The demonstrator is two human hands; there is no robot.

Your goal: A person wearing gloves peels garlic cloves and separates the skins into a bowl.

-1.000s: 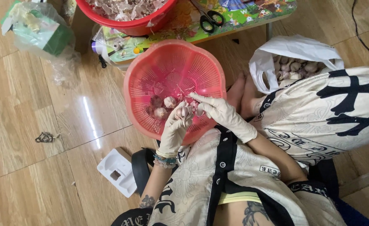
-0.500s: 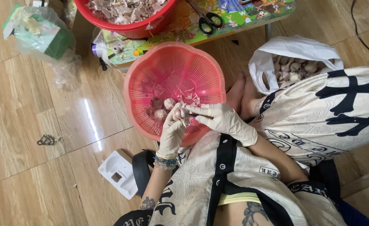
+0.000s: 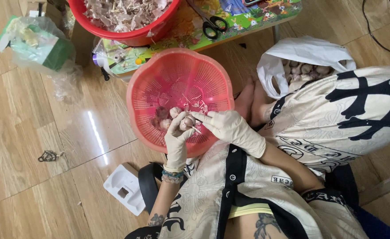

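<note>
Peeling garlic over a pink colander (image 3: 146, 95), the gloved left hand (image 3: 177, 137) pinches a clove (image 3: 188, 121) while the right hand (image 3: 228, 128) closes its fingertips on the clove's skin; bare cloves lie beneath.

Green box in clear plastic bag (image 3: 40, 46), upper left. White plastic bag (image 3: 303, 57) of bulbs, upper right. White moulded tray insert (image 3: 125, 188), lower left floor.

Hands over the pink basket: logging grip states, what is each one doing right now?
Left hand: closed on a garlic clove.
Right hand: fingers pinching at the same garlic clove.
</note>
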